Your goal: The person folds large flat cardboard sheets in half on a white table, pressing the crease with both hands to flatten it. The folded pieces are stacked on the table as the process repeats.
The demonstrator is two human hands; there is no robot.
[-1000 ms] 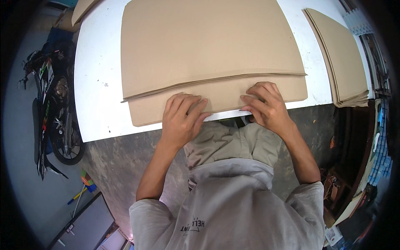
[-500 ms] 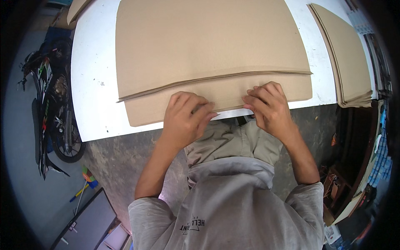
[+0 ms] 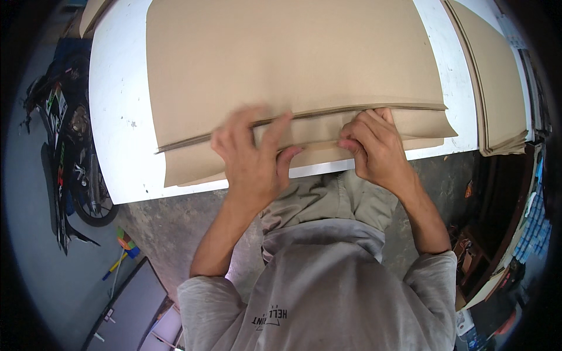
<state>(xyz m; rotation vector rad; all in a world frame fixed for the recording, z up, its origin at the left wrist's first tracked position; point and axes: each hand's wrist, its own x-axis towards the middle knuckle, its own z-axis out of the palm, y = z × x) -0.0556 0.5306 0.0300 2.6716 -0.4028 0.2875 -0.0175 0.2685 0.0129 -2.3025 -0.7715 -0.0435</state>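
Note:
A broad stack of brown paper sheets [image 3: 293, 55] lies on a white table [image 3: 120, 117] in front of me. Along its near side, a layered edge crosses from left to right, and a strip of brown sheet [image 3: 319, 128] sticks out below it toward me. My right hand [image 3: 377, 149] pinches the near edge of this sheet between thumb and fingers, lifting it a little. Spread and slightly blurred, the fingers of my left hand [image 3: 249, 155] reach over the strip to the layered edge. Its thumb is at the sheet's near edge.
Another pile of brown sheets [image 3: 497, 76] lies at the table's right side, and a corner of brown sheet [image 3: 93, 17] shows at the far left. A motorcycle [image 3: 73, 146] stands left of the table. A dark wooden shelf [image 3: 497, 216] is at the right.
My left hand has opened from a pinch and moved forward and left. The near edge of the brown sheet has risen and curls up at my right hand, baring another sheet beneath.

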